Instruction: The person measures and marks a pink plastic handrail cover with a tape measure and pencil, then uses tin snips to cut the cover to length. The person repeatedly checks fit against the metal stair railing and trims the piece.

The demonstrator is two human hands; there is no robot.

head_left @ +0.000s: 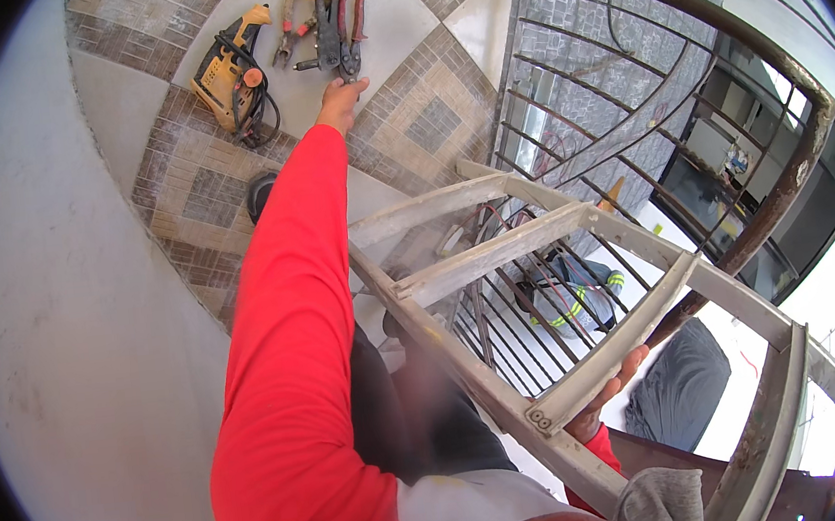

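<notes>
My left hand (342,102), at the end of a long red sleeve, reaches to the floor at the far side. Its fingers are closed at the jaw end of red-handled snips (356,25); the exact grip is partly hidden. Against the snips lies a hand riveter (327,43) with yellow handles. Worn pliers (288,17) are just left of it. My right hand (607,398) is behind a rung of a whitish metal ladder (607,353), fingers stretched out past the rung and partly hidden by it.
A yellow corded power tool (224,73) lies on the patterned tile floor (429,124). Curved rusty railing (769,46) runs along the right. Through the bars, a person (577,295) with reflective stripes shows below. A pale wall (69,294) rises at left.
</notes>
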